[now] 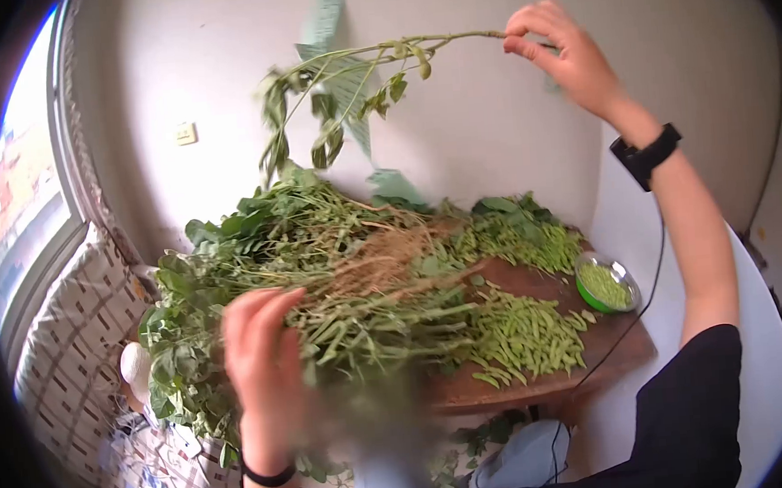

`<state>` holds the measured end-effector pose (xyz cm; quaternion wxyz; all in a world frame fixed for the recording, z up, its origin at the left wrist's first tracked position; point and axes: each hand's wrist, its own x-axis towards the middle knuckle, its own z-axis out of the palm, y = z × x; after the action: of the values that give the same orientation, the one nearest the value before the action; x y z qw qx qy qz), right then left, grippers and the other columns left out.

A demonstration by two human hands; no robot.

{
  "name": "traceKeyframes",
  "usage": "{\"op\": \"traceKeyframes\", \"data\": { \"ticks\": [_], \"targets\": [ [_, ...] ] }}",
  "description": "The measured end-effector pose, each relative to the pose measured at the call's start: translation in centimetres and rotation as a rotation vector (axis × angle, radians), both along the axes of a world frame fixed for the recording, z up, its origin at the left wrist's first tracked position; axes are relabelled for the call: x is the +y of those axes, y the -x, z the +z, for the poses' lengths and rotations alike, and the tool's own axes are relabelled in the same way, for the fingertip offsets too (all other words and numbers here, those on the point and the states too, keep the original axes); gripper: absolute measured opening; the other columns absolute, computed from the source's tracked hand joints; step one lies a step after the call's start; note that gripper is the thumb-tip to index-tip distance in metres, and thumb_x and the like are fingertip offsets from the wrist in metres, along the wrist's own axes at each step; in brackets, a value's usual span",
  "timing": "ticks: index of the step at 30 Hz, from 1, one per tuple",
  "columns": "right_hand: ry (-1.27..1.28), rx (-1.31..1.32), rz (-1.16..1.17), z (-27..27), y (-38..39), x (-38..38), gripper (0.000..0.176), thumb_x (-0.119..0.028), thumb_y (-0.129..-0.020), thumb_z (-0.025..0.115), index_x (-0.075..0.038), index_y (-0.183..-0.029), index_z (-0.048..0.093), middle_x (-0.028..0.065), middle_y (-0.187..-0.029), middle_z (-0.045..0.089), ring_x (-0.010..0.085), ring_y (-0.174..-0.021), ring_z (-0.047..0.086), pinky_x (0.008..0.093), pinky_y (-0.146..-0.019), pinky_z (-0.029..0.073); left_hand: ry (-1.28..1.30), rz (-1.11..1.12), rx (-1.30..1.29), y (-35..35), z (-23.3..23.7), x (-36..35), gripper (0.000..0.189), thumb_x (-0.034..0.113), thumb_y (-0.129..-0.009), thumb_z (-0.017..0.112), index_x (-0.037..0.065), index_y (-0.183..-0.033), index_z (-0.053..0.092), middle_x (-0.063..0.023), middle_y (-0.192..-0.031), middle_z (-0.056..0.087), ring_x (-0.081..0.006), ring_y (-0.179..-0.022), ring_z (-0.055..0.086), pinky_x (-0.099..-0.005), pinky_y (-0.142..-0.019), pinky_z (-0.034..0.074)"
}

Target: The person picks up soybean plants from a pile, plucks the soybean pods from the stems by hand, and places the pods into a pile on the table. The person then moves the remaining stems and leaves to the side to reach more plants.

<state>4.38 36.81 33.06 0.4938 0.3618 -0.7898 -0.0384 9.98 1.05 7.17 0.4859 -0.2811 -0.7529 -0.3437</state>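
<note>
High against the pale wall, the right hand pinches the bare end of a stripped stalk — its limp leaves dangle over the heap. The left hand lies fingers-down on the pile of leafy plants covering the wooden table; whether it grips anything I cannot tell. Picked pods lie beside a green bowl — near the table's right edge.

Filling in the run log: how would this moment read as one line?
right hand: holds stem aloft | left hand: on plant pile | pods, bowl: on table
</note>
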Motion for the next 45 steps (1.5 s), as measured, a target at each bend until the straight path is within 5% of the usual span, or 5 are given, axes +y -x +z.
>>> {"op": "traceKeyframes", "data": {
  "ticks": [8, 18, 20, 24, 45],
  "targets": [
    [-0.11, -0.036, -0.04, -1.2, -20.1, 5.3, 0.013, -0.021, -0.084, 0.069, -0.008, -0.083, 0.064, 0.0038, -0.092, 0.062, 0.0194, -0.09, 0.055, 0.0326, -0.08, 0.043, -0.086, -0.212, 0.293, -10.3, 9.8, 5.8, 0.03, 0.017, -0.097, 0.042, -0.005, -0.106, 0.06, -0.0161, -0.104, 0.063, -0.0267, -0.102, 0.059, -0.039, -0.087, 0.047],
    [-0.294, 0.233, 0.129, -15.5, -21.8, 8.4, 0.015, -0.026, -0.084, 0.069, -0.012, -0.09, 0.069, -0.0007, -0.1, 0.06, 0.0192, -0.104, 0.052, 0.0367, -0.089, 0.038, -0.032, -1.435, -1.016, -13.1, 2.3, 21.6, 0.035, 0.025, -0.105, 0.037, -0.003, -0.109, 0.058, -0.0144, -0.091, 0.071, -0.0173, -0.088, 0.066, -0.0283, -0.084, 0.049],
    [0.112, 0.65, 0.032, -20.0, -19.5, 9.2, 0.012, -0.024, -0.083, 0.069, -0.013, -0.089, 0.069, -0.0026, -0.099, 0.063, 0.018, -0.105, 0.056, 0.0386, -0.095, 0.037, -0.223, -1.286, -1.055, -13.0, -0.7, 22.0, 0.034, 0.025, -0.104, 0.039, -0.003, -0.106, 0.059, -0.0153, -0.093, 0.07, -0.0193, -0.085, 0.067, -0.0296, -0.082, 0.052],
    [0.751, -0.278, 0.051, -31.5, -26.5, 3.3, 0.032, -0.02, -0.087, 0.068, -0.001, -0.111, 0.057, 0.0096, -0.108, 0.06, 0.0251, -0.096, 0.056, 0.0325, -0.084, 0.045, -0.651, -1.188, -1.039, -13.5, -5.1, 21.9, 0.032, 0.021, -0.103, 0.042, -0.005, -0.106, 0.061, -0.019, -0.105, 0.068, -0.0221, -0.098, 0.067, -0.0345, -0.09, 0.053],
    [0.607, -0.424, -0.064, -38.2, -30.3, -4.0, 0.021, -0.011, -0.07, 0.072, -0.007, -0.089, 0.065, 0.0037, -0.087, 0.058, 0.0217, -0.076, 0.054, 0.0386, -0.07, 0.046, -0.964, -0.755, -0.581, -5.7, -11.6, 11.8, 0.042, 0.036, -0.105, 0.032, 0.007, -0.075, 0.036, -0.0113, -0.076, 0.052, -0.0303, -0.087, 0.063, -0.0518, -0.095, 0.05]
  ]
}}
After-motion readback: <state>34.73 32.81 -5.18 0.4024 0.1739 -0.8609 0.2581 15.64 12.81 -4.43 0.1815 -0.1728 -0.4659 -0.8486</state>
